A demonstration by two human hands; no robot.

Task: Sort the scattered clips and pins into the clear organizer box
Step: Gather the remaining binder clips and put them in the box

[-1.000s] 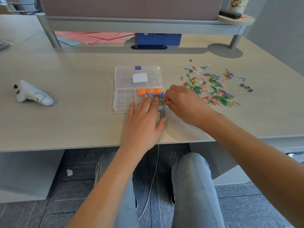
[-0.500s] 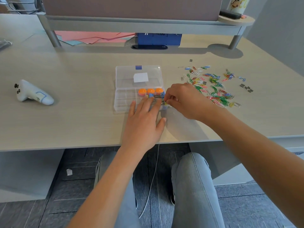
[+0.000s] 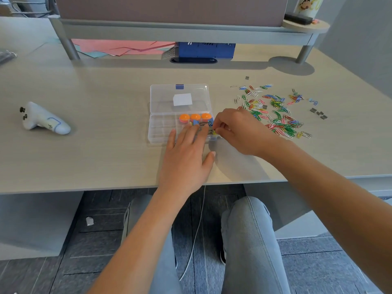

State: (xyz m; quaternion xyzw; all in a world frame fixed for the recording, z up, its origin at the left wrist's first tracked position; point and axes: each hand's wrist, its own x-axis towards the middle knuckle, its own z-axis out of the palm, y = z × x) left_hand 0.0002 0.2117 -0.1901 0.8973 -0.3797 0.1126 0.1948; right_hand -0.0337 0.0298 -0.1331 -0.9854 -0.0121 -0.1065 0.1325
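While left hand [image 3: 186, 153] rests flat on the clear plastic organizer box [image 3: 161, 132], right hand [image 3: 237, 132] pinches something small (unclear what); scattered coloured paper clips [image 3: 275, 111] lie just right, nearer it.

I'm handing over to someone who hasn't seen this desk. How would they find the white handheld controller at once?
Start at the clear organizer box in the middle of the desk and look far to the left, well away from both hands. The white handheld controller lies there alone on its side. It is a smooth, pale wedge with two dark knobs at its left end and a blue outline on its body, unlike the small coloured paper clips right of the box.
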